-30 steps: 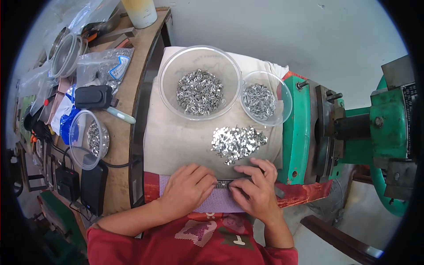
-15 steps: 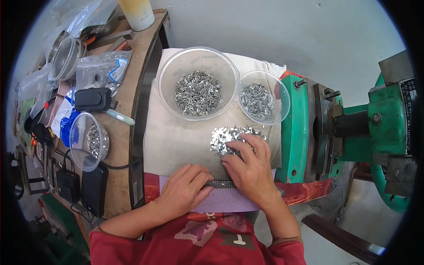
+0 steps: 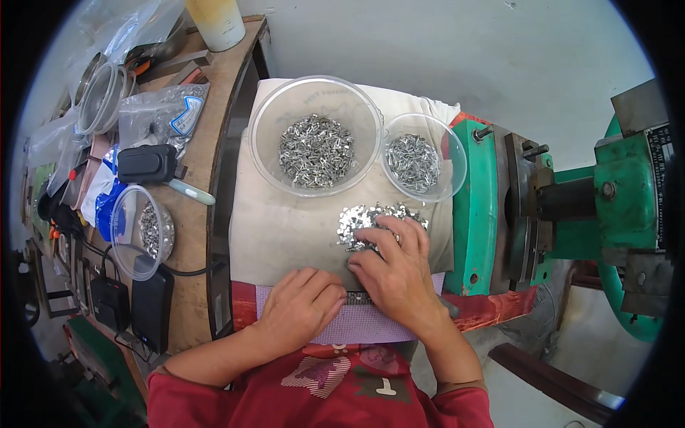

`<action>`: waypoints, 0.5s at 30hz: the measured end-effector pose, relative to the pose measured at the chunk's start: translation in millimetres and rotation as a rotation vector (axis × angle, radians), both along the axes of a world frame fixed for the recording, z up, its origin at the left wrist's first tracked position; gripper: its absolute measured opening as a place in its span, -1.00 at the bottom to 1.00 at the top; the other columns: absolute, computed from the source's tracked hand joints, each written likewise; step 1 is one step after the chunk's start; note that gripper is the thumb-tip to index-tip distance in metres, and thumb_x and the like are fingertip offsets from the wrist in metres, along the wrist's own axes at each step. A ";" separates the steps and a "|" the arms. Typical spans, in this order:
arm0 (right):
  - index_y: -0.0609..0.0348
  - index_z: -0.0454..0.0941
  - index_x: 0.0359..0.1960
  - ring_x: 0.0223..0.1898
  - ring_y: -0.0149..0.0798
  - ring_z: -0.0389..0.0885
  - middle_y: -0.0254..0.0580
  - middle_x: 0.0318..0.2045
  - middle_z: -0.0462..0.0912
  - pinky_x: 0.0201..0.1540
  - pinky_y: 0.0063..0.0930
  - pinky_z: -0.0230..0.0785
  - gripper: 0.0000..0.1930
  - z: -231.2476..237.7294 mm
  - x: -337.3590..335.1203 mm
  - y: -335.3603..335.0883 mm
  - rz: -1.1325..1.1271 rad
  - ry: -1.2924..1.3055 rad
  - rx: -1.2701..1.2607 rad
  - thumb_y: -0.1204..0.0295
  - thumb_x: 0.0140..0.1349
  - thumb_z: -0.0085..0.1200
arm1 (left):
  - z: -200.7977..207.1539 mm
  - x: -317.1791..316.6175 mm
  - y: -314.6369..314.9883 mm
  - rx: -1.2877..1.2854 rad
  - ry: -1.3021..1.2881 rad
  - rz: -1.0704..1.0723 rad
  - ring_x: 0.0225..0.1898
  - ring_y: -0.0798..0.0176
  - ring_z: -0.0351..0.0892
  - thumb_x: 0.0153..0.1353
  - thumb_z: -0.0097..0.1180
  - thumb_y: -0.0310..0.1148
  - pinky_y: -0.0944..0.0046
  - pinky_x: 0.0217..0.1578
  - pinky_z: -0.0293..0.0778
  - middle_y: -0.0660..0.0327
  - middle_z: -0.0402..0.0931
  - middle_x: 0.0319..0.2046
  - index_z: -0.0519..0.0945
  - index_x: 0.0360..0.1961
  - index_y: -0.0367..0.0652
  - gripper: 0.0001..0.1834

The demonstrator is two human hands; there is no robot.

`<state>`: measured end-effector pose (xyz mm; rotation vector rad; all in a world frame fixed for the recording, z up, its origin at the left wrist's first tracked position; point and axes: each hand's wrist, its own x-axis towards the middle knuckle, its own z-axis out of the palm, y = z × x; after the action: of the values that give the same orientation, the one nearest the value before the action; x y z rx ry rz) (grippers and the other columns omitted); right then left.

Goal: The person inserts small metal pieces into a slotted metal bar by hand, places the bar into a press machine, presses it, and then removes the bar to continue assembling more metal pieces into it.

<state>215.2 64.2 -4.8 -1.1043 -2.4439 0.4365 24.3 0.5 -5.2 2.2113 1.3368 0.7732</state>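
Observation:
Fingers curled, my left hand (image 3: 303,305) is closed around the left end of a dark, narrow metal strip (image 3: 356,297) with small notches, lying at the cloth's near edge. My right hand (image 3: 399,274) rests palm down above the strip's other end. Its bent fingers are apart and reach the near side of a loose pile of small shiny metal pieces (image 3: 351,222); whether a tiny piece lies under the thumb is hidden. Beyond the pile stand a large clear plastic tub (image 3: 264,153) and a smaller clear tub (image 3: 457,167), both holding small silvery metal parts.
A beige cloth (image 3: 275,239) covers the work surface, with a purple checked cloth (image 3: 371,329) nearest me. Close on the right is a green machine (image 3: 477,214). The wooden bench (image 3: 193,299) at left carries another clear tub (image 3: 128,246), bags, cables and a black device (image 3: 148,164).
My right hand has shifted slightly left and nearer along the pile, its thumb moving toward the strip. My left hand stays on the strip, moving only a little. The view has shifted slightly.

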 end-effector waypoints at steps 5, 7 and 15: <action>0.04 0.63 -0.38 0.21 0.00 0.42 -0.32 0.00 0.60 0.31 0.05 0.11 -0.83 -2.6 -0.6 1.1 -0.021 0.012 0.009 0.48 -0.03 0.36 | -3.5 -0.7 -3.3 0.021 0.051 -0.002 -0.26 0.12 0.55 -0.01 0.37 -0.47 0.15 -0.26 0.46 0.23 0.57 -0.26 0.59 -0.35 -0.17 -0.80; 0.03 0.64 -0.38 0.21 0.00 0.42 -0.32 -0.01 0.61 0.31 0.03 0.11 -0.83 6.1 6.5 -0.9 -0.019 0.061 -0.024 0.48 -0.04 0.37 | -2.7 -1.5 -7.3 0.014 0.056 -0.004 -0.26 0.12 0.55 -0.01 0.37 -0.47 0.16 -0.27 0.45 0.23 0.57 -0.26 0.59 -0.35 -0.17 -0.79; 0.03 0.68 -0.41 0.20 0.04 0.42 -0.30 -0.02 0.66 0.29 -0.03 0.13 -0.82 22.6 29.4 -29.5 -0.056 0.104 -0.158 0.49 -0.09 0.41 | 2.4 -1.2 -3.2 -0.005 0.046 -0.022 -0.22 0.19 0.53 0.05 0.32 -0.41 0.20 -0.22 0.44 0.27 0.51 -0.28 0.60 -0.27 -0.14 -0.79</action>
<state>244.5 34.7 17.8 -1.1798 -2.3141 0.6618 23.1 -2.6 -2.8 2.2487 1.3326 0.7141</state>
